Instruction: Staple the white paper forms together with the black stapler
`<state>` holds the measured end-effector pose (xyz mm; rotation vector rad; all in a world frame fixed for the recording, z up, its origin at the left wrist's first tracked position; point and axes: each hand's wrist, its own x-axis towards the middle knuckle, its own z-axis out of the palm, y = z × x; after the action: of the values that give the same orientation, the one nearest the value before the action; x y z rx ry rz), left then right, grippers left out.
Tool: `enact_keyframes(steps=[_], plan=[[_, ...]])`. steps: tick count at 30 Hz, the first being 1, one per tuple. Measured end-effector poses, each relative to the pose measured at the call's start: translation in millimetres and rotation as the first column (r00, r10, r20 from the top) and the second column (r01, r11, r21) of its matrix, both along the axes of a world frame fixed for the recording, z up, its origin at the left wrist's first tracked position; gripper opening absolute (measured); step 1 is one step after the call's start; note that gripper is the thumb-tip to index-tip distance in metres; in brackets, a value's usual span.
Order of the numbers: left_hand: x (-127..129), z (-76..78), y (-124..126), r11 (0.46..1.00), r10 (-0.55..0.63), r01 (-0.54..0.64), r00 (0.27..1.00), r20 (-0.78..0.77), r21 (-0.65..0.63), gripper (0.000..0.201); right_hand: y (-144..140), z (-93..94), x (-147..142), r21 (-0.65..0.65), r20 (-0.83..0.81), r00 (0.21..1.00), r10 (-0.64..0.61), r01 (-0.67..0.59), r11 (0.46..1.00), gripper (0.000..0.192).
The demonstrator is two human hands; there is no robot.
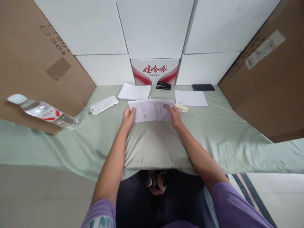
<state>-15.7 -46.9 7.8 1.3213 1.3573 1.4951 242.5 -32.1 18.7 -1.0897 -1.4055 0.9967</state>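
Between my two hands I hold a sheaf of printed paper sheets (pixel 149 111) upright, with a table of lines and a QR code near its top right. My left hand (pixel 128 117) grips the left edge, thumb on the front. My right hand (pixel 175 116) grips the right edge the same way. Just behind my right hand lies a cream-coloured stapler (pixel 182 108), partly hidden. Farther back a black stapler (pixel 163 85) rests on the green cloth (pixel 204 133). A stack of white paper (pixel 134 91) lies back left, and another printed paper pile (pixel 191 98) back right.
A water bottle (pixel 45 111) stands at the left, by a brown carton (pixel 47 63). A white plastic pouch (pixel 104 105) lies left of the papers. A black phone (pixel 203 87) is at the back right. White boxes (pixel 154 28) wall the back; another brown carton (pixel 268 85) closes the right.
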Motion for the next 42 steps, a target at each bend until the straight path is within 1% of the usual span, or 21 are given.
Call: enact_keyframes(steps=[6, 9, 12, 14, 15, 18, 20, 21, 23, 25, 26, 27, 29, 31, 33, 35, 36, 38, 39, 40, 42], plan=[[1, -8.0, 4, 0.998, -0.055, 0.055, 0.998, -0.001, 0.03, 0.06, 2, -1.4, -3, -0.05, -0.09, 0.996, -0.007, 0.003, 0.999, 0.043], [0, -11.8, 7, 0.997, -0.063, 0.062, 0.998, 0.014, 0.036, 0.057, 4, 8.2, 7, -0.198, -0.132, 0.986, 0.102, -0.127, 0.972, 0.049], [0, -12.5, 5, 0.992, -0.122, 0.122, 0.992, 0.015, -0.027, 0.054, 6, 24.6, 29, -0.387, -0.144, 0.955, 0.26, -0.296, 0.873, 0.068], [2, -10.6, 1, 0.968, -0.223, 0.223, 0.975, 0.008, -0.117, 0.053, 6, 34.2, 42, -0.462, -0.187, 0.924, 0.333, -0.382, 0.801, 0.079], [5, -9.1, -3, 0.945, -0.287, 0.284, 0.958, 0.003, -0.164, 0.052, 4, 37.2, 46, -0.496, -0.215, 0.902, 0.375, -0.432, 0.753, 0.078], [14, -2.5, -15, 0.851, -0.47, 0.445, 0.883, -0.026, -0.279, 0.047, -4, 37.0, 41, -0.585, -0.234, 0.841, 0.487, -0.522, 0.621, 0.046], [16, 2.4, -20, 0.819, -0.519, 0.48, 0.853, -0.05, -0.316, 0.042, -10, 31.2, 28, -0.627, -0.189, 0.821, 0.539, -0.523, 0.577, 0.024], [16, 4.8, -21, 0.828, -0.501, 0.458, 0.864, -0.058, -0.323, 0.04, -12, 27.7, 20, -0.634, -0.18, 0.817, 0.548, -0.523, 0.57, 0.019], [12, 8.6, -20, 0.893, -0.359, 0.332, 0.933, -0.035, -0.305, 0.041, -15, 21.4, 5, -0.607, -0.204, 0.851, 0.483, -0.497, 0.62, 0.015], [5, 10.9, -17, 0.943, -0.165, 0.177, 0.984, 0.066, -0.283, 0.047, -16, 16.9, -7, -0.528, -0.261, 0.92, 0.292, -0.389, 0.755, 0.013], [3, 11.6, -15, 0.951, -0.097, 0.13, 0.987, 0.129, -0.281, 0.05, -16, 15.6, -12, -0.489, -0.297, 0.936, 0.19, -0.32, 0.811, 0.014], [1, 12.0, -14, 0.951, -0.07, 0.122, 0.98, 0.185, -0.283, 0.052, -16, 14.9, -15, -0.463, -0.333, 0.936, 0.114, -0.268, 0.845, 0.016], [1, 12.9, -15, 0.935, -0.125, 0.199, 0.96, 0.251, -0.294, 0.056, -14, 15.4, -17, -0.461, -0.379, 0.921, 0.094, -0.276, 0.843, 0.022], [2, 14.6, -18, 0.905, -0.234, 0.31, 0.935, 0.267, -0.293, 0.059, -11, 18.5, -12, -0.511, -0.382, 0.913, 0.143, -0.338, 0.79, 0.023], [3, 17.6, -23, 0.857, -0.335, 0.408, 0.905, 0.261, -0.315, 0.064, -6, 23.5, -1, -0.552, -0.379, 0.916, 0.131, -0.337, 0.762, 0.023], [2, 21.0, -28, 0.788, -0.421, 0.487, 0.873, 0.247, -0.376, 0.068, -1, 28.2, 13, -0.567, -0.372, 0.92, 0.12, -0.328, 0.755, 0.03], [2, 22.3, -30, 0.743, -0.463, 0.523, 0.852, 0.245, -0.417, 0.067, 0, 29.5, 18, -0.574, -0.345, 0.925, 0.162, -0.344, 0.743, 0.031], [4, 23.7, -33, 0.651, -0.536, 0.585, 0.805, 0.254, -0.483, 0.063, 1, 28.9, 25, -0.585, -0.21, 0.922, 0.326, -0.386, 0.714, 0.028], [4, 23.6, -34, 0.615, -0.557, 0.603, 0.788, 0.26, -0.508, 0.061, 0, 26.7, 25, -0.582, -0.111, 0.906, 0.408, -0.392, 0.713, 0.025], [5, 23.2, -34, 0.596, -0.564, 0.606, 0.783, 0.262, -0.527, 0.059, -1, 23.5, 24, -0.563, -0.007, 0.891, 0.453, -0.378, 0.735, 0.021], [3, 21.6, -32, 0.612, -0.528, 0.56, 0.815, 0.239, -0.558, 0.055, -2, 15.7, 18, -0.484, 0.146, 0.893, 0.426, -0.31, 0.818, 0.012]])
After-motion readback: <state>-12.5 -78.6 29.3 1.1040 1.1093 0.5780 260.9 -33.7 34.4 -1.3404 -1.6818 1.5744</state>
